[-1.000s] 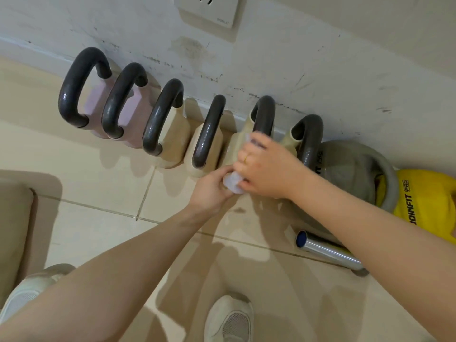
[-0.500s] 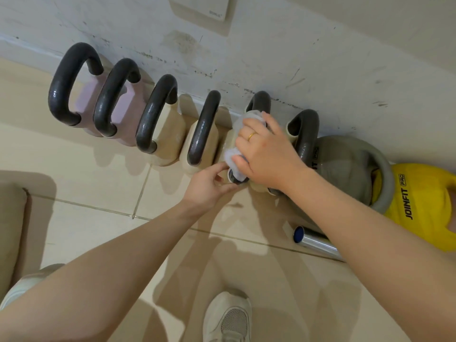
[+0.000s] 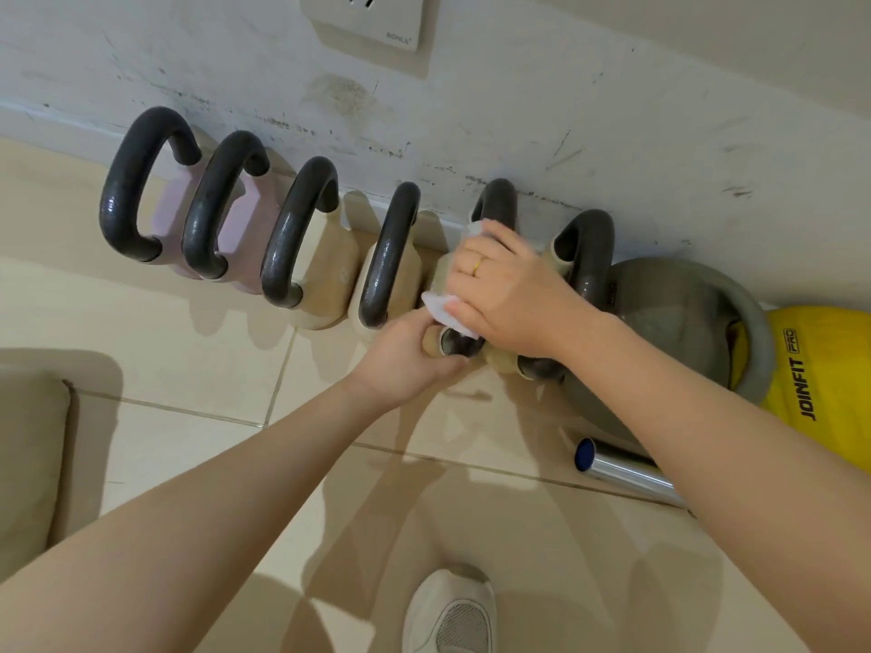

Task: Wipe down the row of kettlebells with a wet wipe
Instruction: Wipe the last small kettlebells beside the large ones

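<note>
A row of kettlebells stood on the tiled floor against a scuffed white wall, seen from above. From the left came two pink kettlebells with dark handles, then two beige kettlebells. The left hand curled its fingers around the near base of the fifth kettlebell. Above it, the right hand, wearing a ring, gripped the wet wipe wrapped around that kettlebell's dark handle, fingers curled over it. Just right stood a sixth kettlebell, then a large grey kettlebell, and a yellow kettlebell at the edge. A metal tube lay on the floor near the grey one. A white shoe showed at the bottom, and a wall socket at the top.
</note>
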`<state>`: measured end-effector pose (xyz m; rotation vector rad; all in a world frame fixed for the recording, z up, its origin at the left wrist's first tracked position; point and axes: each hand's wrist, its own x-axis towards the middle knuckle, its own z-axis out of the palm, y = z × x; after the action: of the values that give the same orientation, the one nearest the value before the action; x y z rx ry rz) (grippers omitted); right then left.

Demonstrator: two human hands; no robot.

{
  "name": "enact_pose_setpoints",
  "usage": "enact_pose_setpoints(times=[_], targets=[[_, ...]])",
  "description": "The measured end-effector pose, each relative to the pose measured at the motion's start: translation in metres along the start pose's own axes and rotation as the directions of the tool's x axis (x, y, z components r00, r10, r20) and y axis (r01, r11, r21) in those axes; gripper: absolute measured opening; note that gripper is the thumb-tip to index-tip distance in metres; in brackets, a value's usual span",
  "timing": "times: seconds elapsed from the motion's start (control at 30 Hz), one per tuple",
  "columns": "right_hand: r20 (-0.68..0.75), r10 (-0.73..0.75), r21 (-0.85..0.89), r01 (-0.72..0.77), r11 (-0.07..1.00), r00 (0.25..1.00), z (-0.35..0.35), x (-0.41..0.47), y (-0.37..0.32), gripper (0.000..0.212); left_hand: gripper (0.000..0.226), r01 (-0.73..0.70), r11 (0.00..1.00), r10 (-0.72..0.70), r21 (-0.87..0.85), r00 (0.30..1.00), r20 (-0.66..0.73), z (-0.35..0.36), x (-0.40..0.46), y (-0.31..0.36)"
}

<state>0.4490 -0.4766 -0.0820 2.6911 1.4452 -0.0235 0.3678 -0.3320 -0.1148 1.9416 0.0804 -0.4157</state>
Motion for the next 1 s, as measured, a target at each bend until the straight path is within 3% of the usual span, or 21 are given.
enact_pose_setpoints(times=[0.03, 0.1, 0.17, 0.23, 0.47, 0.57, 0.63, 0.73, 0.77, 0.87, 0.9, 0.93, 1.0], targets=[[0.002, -0.017, 0.019, 0.017, 1.000, 1.000, -0.001, -0.003, 0.004, 0.039, 0.033, -0.006, 1.000, 0.007, -0.026, 1.000, 0.011, -0.001, 0.001, 0.007], [0.057, 0.086, 0.147, -0.094, 0.985, 0.995, -0.006, 0.003, 0.019, 0.046, 0.026, 0.040, 0.994, -0.041, -0.104, 0.999, -0.003, 0.000, 0.008, 0.018], [0.137, 0.215, 0.257, -0.245, 0.935, 0.967, -0.007, 0.015, 0.032, 0.047, 0.031, 0.137, 0.968, -0.146, -0.209, 0.989, -0.030, 0.002, 0.016, 0.024], [0.162, 0.280, 0.267, -0.316, 0.911, 0.946, -0.004, 0.023, 0.036, 0.043, 0.041, 0.169, 0.963, -0.179, -0.209, 0.983, -0.028, 0.003, 0.022, 0.026], [0.007, 0.110, 0.269, -0.108, 0.957, 0.994, -0.004, 0.004, 0.018, 0.047, 0.033, 0.109, 0.990, -0.109, -0.086, 0.994, 0.015, -0.002, 0.009, 0.014], [0.045, 0.148, 0.331, -0.154, 0.931, 0.988, -0.010, 0.015, 0.026, 0.044, 0.032, 0.067, 0.992, -0.062, -0.105, 0.997, 0.050, -0.004, -0.009, 0.004], [0.106, 0.273, 0.474, -0.290, 0.831, 0.956, -0.014, 0.025, 0.031, 0.040, 0.031, 0.035, 0.995, -0.028, -0.090, 0.996, 0.083, -0.003, -0.019, -0.002], [0.274, 0.473, 0.757, -0.492, 0.431, 0.837, -0.017, 0.033, 0.026, 0.029, 0.043, -0.013, 0.999, 0.017, -0.040, 0.995, 0.096, -0.001, -0.027, -0.009], [0.280, 0.503, 0.791, -0.494, 0.362, 0.818, -0.016, 0.032, 0.022, 0.029, 0.044, -0.023, 0.999, 0.026, -0.031, 0.996, 0.090, -0.001, -0.028, -0.011], [0.195, 0.425, 0.771, -0.406, 0.491, 0.884, -0.021, 0.022, 0.009, 0.025, 0.051, -0.034, 0.999, 0.036, -0.024, 0.997, 0.073, -0.002, -0.032, -0.017], [0.199, 0.404, 0.782, -0.393, 0.484, 0.893, -0.020, 0.020, 0.010, 0.029, 0.054, -0.038, 0.999, 0.040, -0.029, 0.997, 0.071, -0.003, -0.034, -0.019], [0.219, 0.401, 0.807, -0.397, 0.438, 0.889, -0.019, 0.018, 0.012, 0.033, 0.056, -0.038, 0.999, 0.040, -0.031, 0.997, 0.073, -0.004, -0.036, -0.020], [0.320, 0.497, 0.867, -0.461, 0.189, 0.806, -0.019, 0.022, 0.014, 0.033, 0.057, -0.035, 0.999, 0.037, -0.029, 0.996, 0.082, -0.004, -0.037, -0.023]])
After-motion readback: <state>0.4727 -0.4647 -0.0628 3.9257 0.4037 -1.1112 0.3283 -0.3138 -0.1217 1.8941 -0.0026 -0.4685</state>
